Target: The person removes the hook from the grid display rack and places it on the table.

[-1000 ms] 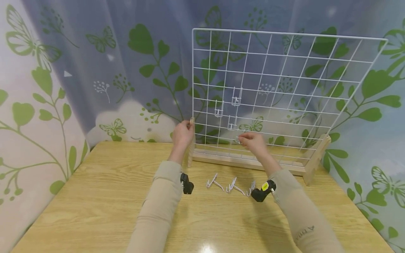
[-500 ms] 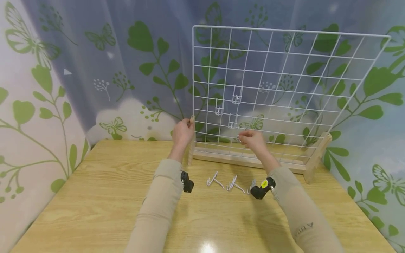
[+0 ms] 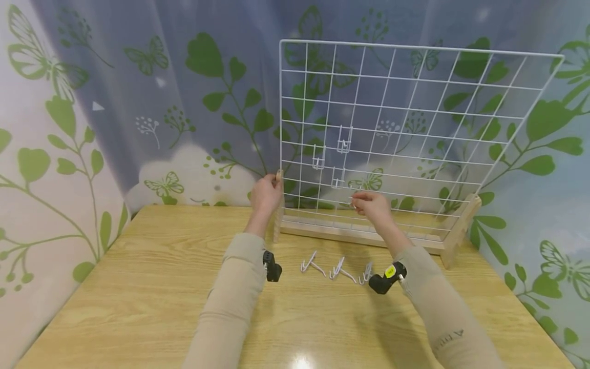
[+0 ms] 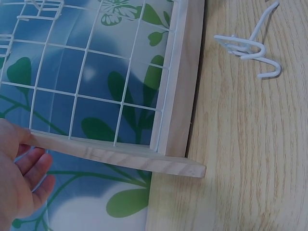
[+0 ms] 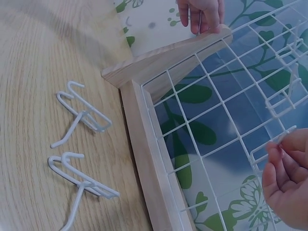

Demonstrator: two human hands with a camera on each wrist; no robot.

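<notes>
My right hand now pinches a white hook lower against the wire grid, nearly seated, while my left hand keeps gripping the wooden stand.

White coated wire grid panel, pale matt wooden stand, glossy wood-grain table, white wire hooks.

Head view: white hook at right hand fingertips too small to make out, mostly covered by fingers. Third loose hook at 6 o'clock of the wire grid partly behind the right wrist camera. Left wrist view: left hand cut off at 8 o'clock edge, thumb behind the wooden upright; grid cropped at top. Right wrist view: right hand cut by 4 o'clock corner; the hook there only partly visible.
</notes>
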